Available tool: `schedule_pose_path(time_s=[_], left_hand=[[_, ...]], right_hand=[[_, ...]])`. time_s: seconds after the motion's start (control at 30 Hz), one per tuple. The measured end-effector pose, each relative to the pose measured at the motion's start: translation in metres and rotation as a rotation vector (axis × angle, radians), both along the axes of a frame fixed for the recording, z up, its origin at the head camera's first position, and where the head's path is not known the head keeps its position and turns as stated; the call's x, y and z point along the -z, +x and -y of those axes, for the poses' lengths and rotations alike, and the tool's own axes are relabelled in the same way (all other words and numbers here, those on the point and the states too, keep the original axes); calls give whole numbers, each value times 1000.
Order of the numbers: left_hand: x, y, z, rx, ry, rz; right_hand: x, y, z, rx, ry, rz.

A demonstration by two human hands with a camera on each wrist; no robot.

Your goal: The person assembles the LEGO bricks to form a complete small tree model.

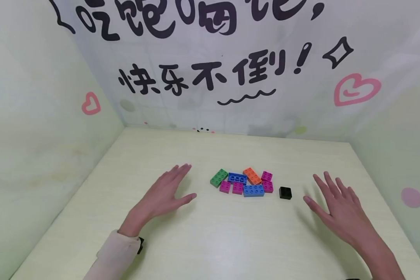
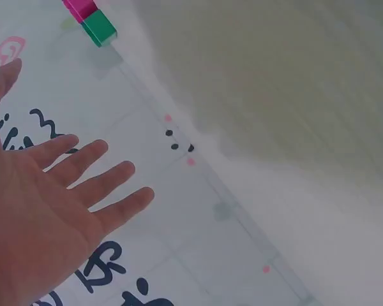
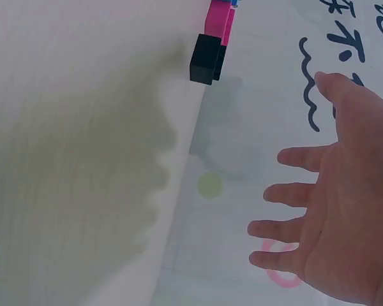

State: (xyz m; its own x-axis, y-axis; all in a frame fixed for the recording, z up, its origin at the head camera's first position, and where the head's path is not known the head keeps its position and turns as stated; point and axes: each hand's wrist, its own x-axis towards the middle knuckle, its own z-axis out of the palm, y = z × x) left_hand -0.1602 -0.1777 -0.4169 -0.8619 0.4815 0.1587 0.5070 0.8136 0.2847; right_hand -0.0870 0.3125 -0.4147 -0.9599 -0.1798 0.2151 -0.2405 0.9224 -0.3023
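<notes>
Several toy building bricks lie in a loose cluster mid-table in the head view. They include a green brick (image 1: 219, 177), an upturned dark blue brick (image 1: 237, 178), an orange brick (image 1: 252, 176), a lighter blue brick (image 1: 253, 190) and several magenta bricks (image 1: 237, 188). A small black brick (image 1: 285, 193) lies apart at the cluster's right. My left hand (image 1: 165, 193) hovers left of the green brick, fingers extended and holding nothing. To the right of the black brick, my right hand (image 1: 342, 208) is spread and bare, touching no brick.
A pale wooden tabletop (image 1: 210, 241) carries the bricks. Behind it stands a white wall (image 1: 203, 112) with black lettering and a pink heart (image 1: 357, 90). Side walls (image 1: 49, 155) enclose the table at left and right.
</notes>
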Motion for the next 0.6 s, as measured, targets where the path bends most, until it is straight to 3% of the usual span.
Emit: schedule_pose_path(time_s=[0.2, 0.27, 0.43, 0.6], left_hand=[[-1, -17, -34, 194, 15, -37], [-1, -23, -48, 230, 0, -39], [2, -34, -78, 253, -101, -5], [12, -36, -95, 253, -209, 2]], right_hand=[[2, -15, 27, -77, -46, -57], [2, -21, 40, -118, -60, -80], [8, -40, 75, -248, -60, -113], [20, -56, 108, -357, 15, -125]])
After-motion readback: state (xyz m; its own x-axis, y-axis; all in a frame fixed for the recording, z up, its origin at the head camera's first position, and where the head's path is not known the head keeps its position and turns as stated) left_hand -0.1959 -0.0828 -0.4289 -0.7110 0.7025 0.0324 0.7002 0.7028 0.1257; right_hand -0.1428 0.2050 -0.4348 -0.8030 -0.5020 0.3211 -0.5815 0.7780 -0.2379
